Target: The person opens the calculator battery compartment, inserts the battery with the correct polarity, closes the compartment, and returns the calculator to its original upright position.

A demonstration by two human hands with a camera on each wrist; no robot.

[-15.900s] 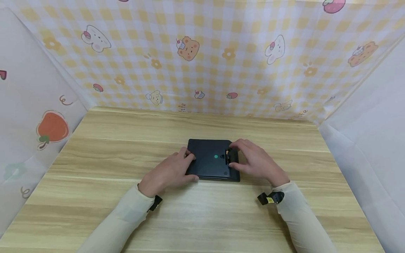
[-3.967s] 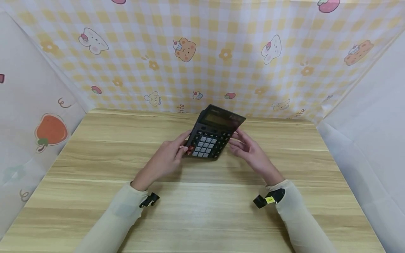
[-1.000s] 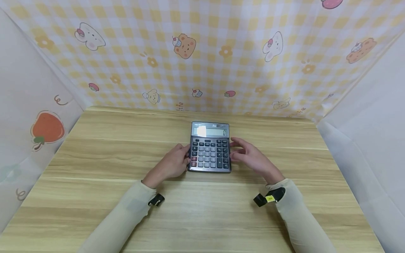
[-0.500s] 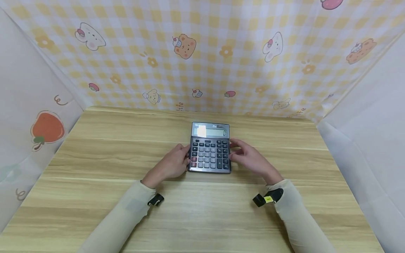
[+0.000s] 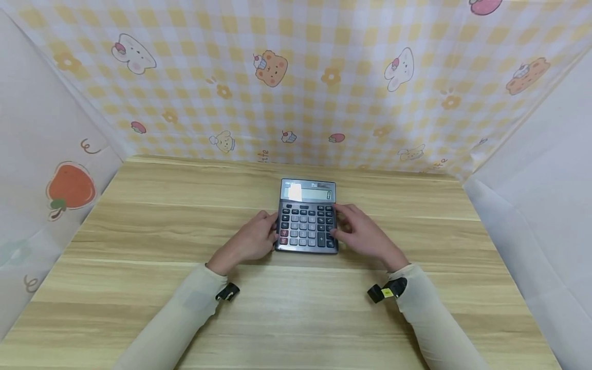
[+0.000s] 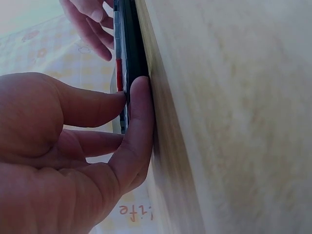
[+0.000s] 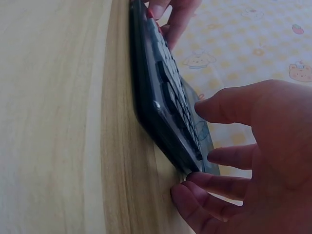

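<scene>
A dark desktop calculator (image 5: 302, 216) lies face up on the wooden table, its screen (image 5: 314, 194) showing 0 beside a bright reflection. My left hand (image 5: 252, 237) pinches its lower left edge near the red keys, thumb on top and fingers along the side, as the left wrist view (image 6: 87, 131) confirms. At the right edge is my right hand (image 5: 363, 232), fingers loosely bent. Its thumb hangs over the lower right keys, and the index fingertip is by the OFF key. In the right wrist view, the other fingertips (image 7: 183, 192) are beside the calculator's edge.
The wood-grain table (image 5: 296, 313) runs back to a checked cloth (image 5: 305, 103) with cartoon prints. White cloth panels (image 5: 546, 180) stand at both sides. A black wrist camera (image 5: 386, 291) is strapped to each sleeve.
The calculator, earlier face down with its battery compartment open, was turned over and laid face up. In the last second my right hand moved left, its thumb now over the keys.
</scene>
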